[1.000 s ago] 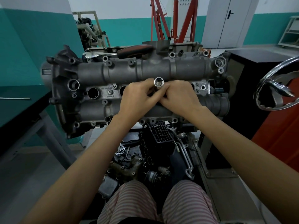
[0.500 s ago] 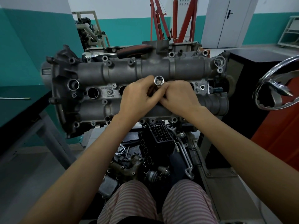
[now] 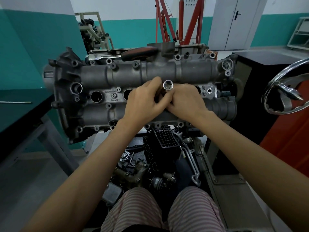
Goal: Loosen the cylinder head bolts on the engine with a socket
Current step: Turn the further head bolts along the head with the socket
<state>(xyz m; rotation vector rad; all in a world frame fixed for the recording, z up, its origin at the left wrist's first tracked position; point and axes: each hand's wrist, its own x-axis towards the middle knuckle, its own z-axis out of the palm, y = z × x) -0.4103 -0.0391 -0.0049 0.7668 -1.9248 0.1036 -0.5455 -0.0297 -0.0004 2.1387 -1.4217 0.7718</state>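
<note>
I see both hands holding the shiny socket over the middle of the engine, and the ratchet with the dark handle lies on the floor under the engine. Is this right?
Not quite. In the head view the ratchet lies on top of the engine, along its far edge, not on the floor. The rest holds: the left hand and right hand hold the shiny socket over the engine's middle.

socket [image 3: 168, 85]: lower shaft hidden between my hands | my left hand [image 3: 145, 102], right hand [image 3: 185, 99]: fingertips out of sight | engine [image 3: 150, 74]: centre holes covered | steel wheel [image 3: 287, 87]: cut off right
</note>
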